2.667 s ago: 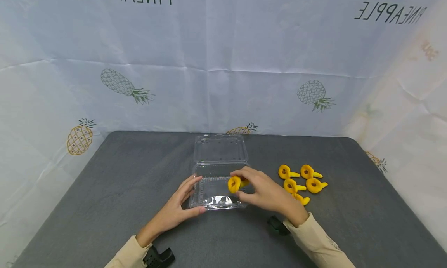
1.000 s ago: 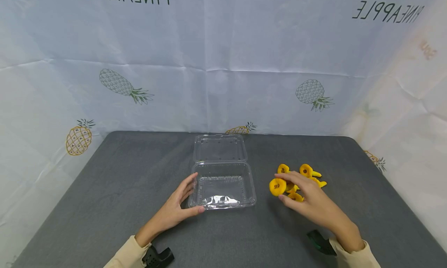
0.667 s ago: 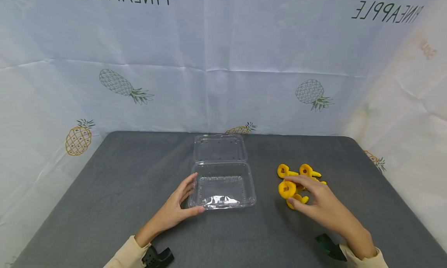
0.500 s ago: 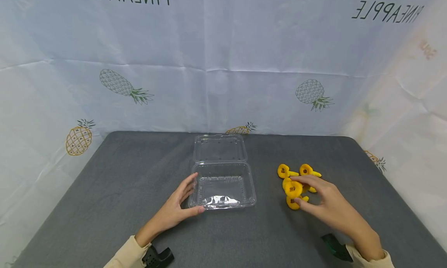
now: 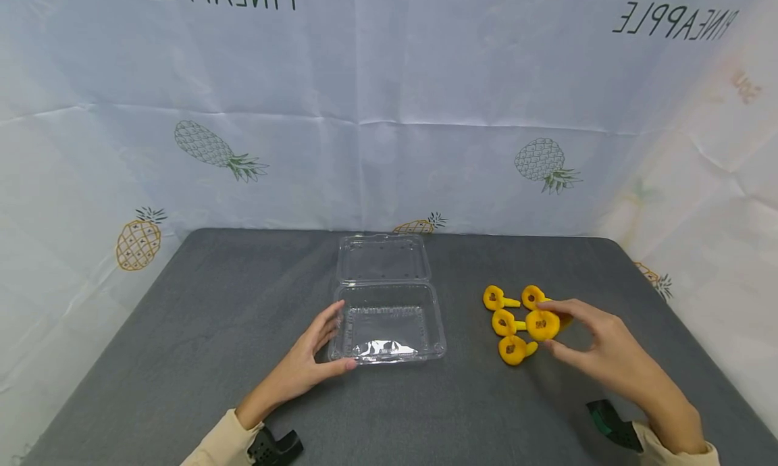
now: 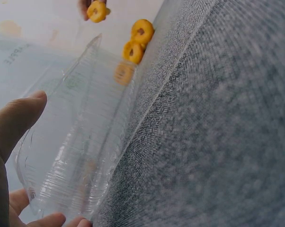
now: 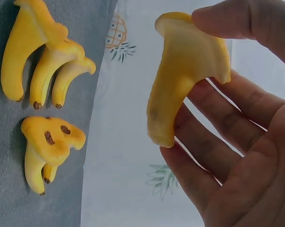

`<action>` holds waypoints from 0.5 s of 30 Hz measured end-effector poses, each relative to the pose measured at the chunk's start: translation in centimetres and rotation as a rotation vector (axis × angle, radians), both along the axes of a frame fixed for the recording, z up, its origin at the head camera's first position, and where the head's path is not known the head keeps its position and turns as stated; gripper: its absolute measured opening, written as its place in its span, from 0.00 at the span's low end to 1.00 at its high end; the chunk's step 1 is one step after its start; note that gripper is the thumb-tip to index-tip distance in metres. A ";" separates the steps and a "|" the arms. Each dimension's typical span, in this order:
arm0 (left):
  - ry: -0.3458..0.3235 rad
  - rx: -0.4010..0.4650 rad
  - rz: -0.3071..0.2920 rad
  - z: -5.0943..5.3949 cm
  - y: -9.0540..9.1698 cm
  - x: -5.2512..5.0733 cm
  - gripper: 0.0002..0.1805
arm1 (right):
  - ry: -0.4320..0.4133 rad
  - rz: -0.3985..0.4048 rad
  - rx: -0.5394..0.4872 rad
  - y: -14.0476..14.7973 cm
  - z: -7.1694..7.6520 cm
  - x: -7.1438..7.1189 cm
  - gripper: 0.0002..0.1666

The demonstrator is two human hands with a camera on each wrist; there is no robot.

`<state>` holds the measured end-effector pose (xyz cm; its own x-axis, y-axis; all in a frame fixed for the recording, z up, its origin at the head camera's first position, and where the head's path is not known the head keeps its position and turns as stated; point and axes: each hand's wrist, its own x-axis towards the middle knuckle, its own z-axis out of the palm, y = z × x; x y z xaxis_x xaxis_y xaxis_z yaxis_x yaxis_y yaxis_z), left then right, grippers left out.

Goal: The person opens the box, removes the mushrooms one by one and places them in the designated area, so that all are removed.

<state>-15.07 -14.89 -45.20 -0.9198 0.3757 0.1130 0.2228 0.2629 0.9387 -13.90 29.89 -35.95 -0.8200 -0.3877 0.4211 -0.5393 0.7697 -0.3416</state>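
My right hand (image 5: 608,348) pinches a yellow toy mushroom (image 5: 543,325) between thumb and fingers, raised above the dark table. In the right wrist view, its flared cap is near the thumb and its pale stem points down. Several more yellow mushrooms (image 5: 514,350) lie to the left of and behind it; one is partly hidden by the held one and the hand. My left hand (image 5: 304,354) rests against the left side of a clear plastic clamshell box (image 5: 389,324), thumb at the front corner, fingers along the left rim. The box's lid (image 5: 383,258) lies folded back.
The dark grey table (image 5: 243,283) has its far edge against a white cloth backdrop (image 5: 389,81) printed with pineapples. Dark table surface lies between the box and the mushrooms.
My right hand, with the mushroom in its grip, has moved from over the box rightward to the mushroom group, and further right across it. My left hand has stayed by the box.
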 end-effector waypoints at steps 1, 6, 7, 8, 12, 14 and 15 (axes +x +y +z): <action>0.000 0.001 0.001 0.0 0.0 0.0 0.52 | -0.008 -0.001 0.001 0.2 -0.1 -0.1 0.35; -0.003 0.001 0.004 0.0 0.0 0.0 0.52 | -0.061 -0.033 0.032 0.9 -0.3 -0.3 0.32; -0.004 0.000 0.004 0.0 0.0 0.0 0.52 | -0.075 -0.039 0.037 1.0 -0.3 -0.4 0.32; -0.005 -0.002 0.004 0.0 0.0 0.0 0.52 | -0.090 -0.045 0.042 1.1 -0.3 -0.4 0.31; -0.005 -0.007 0.003 0.0 0.0 0.0 0.52 | -0.145 -0.055 0.052 1.6 -0.5 -0.5 0.29; -0.008 -0.006 0.002 0.1 0.0 0.0 0.52 | -0.174 -0.064 0.060 1.8 -0.6 -0.5 0.28; -0.010 -0.005 0.002 0.1 0.0 0.0 0.52 | -0.190 -0.070 0.066 1.9 -0.7 -0.6 0.28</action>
<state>-15.05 -14.86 -45.13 -0.9216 0.3745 0.1021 0.2132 0.2685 0.9394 -14.48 31.81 -36.61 -0.9080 -0.3489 0.2319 -0.4147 0.8271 -0.3795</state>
